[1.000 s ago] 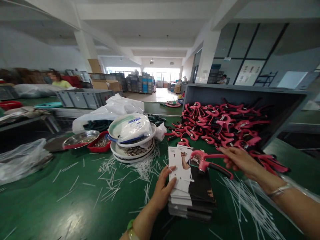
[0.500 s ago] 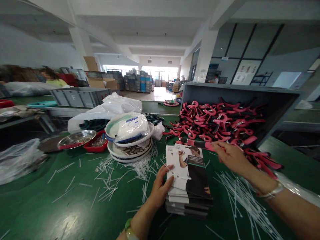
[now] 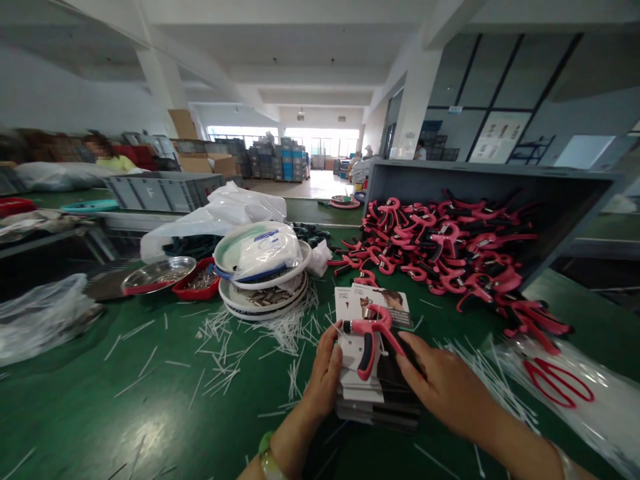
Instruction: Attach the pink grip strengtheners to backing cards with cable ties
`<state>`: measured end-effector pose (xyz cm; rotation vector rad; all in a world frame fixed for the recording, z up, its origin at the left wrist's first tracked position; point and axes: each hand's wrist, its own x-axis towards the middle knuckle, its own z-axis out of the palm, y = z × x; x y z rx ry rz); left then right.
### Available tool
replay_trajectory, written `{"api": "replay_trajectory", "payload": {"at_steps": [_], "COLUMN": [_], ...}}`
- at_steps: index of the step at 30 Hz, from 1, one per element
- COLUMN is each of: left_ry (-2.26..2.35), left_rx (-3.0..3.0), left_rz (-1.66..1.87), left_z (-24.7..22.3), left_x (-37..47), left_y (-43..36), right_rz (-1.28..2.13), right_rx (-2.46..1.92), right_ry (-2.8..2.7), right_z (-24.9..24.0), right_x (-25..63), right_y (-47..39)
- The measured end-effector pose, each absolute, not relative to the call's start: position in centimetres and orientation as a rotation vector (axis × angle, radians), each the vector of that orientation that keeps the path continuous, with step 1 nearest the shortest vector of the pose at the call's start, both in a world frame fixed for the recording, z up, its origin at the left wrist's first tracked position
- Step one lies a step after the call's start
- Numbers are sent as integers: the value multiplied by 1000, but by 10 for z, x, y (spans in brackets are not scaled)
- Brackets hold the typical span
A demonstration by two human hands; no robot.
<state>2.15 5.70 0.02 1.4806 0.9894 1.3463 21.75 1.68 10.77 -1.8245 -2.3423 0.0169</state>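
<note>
A stack of printed cards (image 3: pixel 354 387), black and white with a picture of a person, lies on the green table before me. On top of it rests a pink-and-black plier-like tool (image 3: pixel 373 333) with a curved jaw and black-padded handles. My right hand (image 3: pixel 440 380) is closed on the tool's pink handle end, at the stack's right side. Along the stack's left edge, my left hand (image 3: pixel 323 373) is closed round the cards, its index fingertip beside the tool's black tip. My right palm hides part of the cards.
A tilted grey crate (image 3: pixel 480 175) spills many similar pink tools (image 3: pixel 440 240). White ties (image 3: pixel 285 333) lie scattered left and right. Stacked round trays (image 3: pixel 225 300), a red dish (image 3: pixel 203 283) and a metal bowl (image 3: pixel 160 273) stand left. Red-handled scissors (image 3: pixel 560 383) lie on plastic at right.
My right hand has brought one pink-and-black tool from beside the crate down onto the cards. My left hand stays at the stack's left edge. The view has shifted slightly, showing the scissors.
</note>
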Motion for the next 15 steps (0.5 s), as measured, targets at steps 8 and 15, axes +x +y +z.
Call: {"api": "replay_trajectory", "payload": {"at_steps": [8,15], "left_ry": [1041,1127], "left_rx": [1261,2124], "left_rz": [1463,1100], "left_z": [21,115], "left_x": [6,4], "left_y": [71,88], "right_rz": [78,71], "right_rx": [-1756,-1463], "right_ry": [-2308,-2682], "right_z": [134,148], "right_x": [230,212], "right_y": [30,44]}}
